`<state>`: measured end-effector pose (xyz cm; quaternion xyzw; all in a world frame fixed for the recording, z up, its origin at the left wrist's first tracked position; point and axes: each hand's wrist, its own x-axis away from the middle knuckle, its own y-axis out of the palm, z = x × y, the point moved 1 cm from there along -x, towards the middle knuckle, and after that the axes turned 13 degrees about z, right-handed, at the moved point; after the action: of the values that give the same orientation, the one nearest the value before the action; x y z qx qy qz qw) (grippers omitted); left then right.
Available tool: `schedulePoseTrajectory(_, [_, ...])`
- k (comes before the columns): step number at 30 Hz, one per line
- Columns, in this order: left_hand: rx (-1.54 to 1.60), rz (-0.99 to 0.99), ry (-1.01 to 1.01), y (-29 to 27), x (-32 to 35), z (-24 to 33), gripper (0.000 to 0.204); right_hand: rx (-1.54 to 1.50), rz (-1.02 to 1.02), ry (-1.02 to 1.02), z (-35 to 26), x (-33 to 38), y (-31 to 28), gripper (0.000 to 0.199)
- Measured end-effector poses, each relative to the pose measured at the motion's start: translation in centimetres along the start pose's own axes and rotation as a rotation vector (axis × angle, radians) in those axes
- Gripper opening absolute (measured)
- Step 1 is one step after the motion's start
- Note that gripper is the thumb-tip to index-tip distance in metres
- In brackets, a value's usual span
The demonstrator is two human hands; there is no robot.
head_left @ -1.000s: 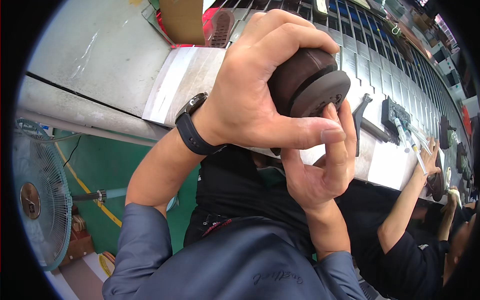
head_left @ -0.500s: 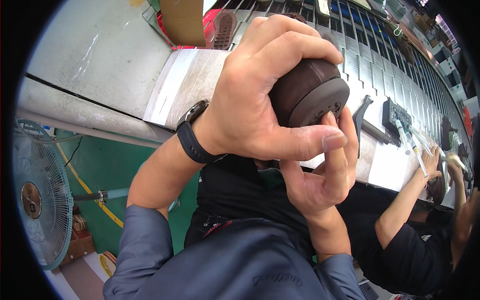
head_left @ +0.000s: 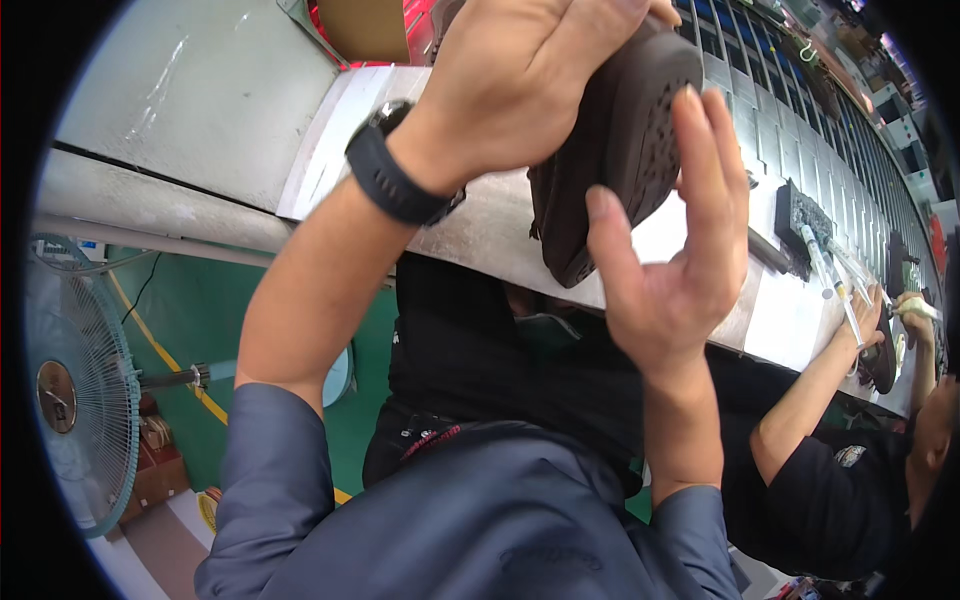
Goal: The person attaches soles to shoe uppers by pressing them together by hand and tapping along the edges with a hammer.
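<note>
A dark brown shoe (head_left: 650, 130) is held up over the work table's edge, tilted, its studded sole facing right. My left hand (head_left: 510, 85), with a black watch at the wrist, grips it from the left; some of its fingers are hidden behind the shoe. Beside the sole, my right hand (head_left: 685, 260) is open, its thumb and fingers spread apart. The thumb lies close against the sole's lower part; whether it touches I cannot tell.
At right, a co-worker's hand (head_left: 862, 315) rests by another brown shoe (head_left: 884, 355). Between us stand a black block (head_left: 800, 228) and several syringes (head_left: 820, 265). A slatted metal conveyor (head_left: 765, 130) runs behind, a cardboard piece (head_left: 360, 30) stands back left, and a fan (head_left: 100, 400) is at lower left.
The shoe has turned from heel-on to show its long studded sole. My left hand has shifted up and away; my right hand has opened, its fingers leaving the heel area.
</note>
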<state>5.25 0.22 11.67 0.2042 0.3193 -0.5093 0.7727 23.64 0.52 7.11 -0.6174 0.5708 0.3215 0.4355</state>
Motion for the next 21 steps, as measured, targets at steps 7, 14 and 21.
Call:
schedulePoseTrajectory(7, [0.053,0.005,-0.067,0.9,-1.2,-2.6,0.046,0.049,-0.061,-0.191,2.6,-1.3,0.4,0.061])
schedulePoseTrajectory(14, [0.104,-0.007,-0.110,1.5,-1.2,-2.5,0.050,0.176,-0.008,-0.293,4.0,-1.0,1.1,0.059])
schedulePoseTrajectory(21, [-0.053,0.109,0.086,1.4,-1.9,-5.4,0.056,-0.023,-0.035,-0.153,7.1,-0.3,1.6,0.059])
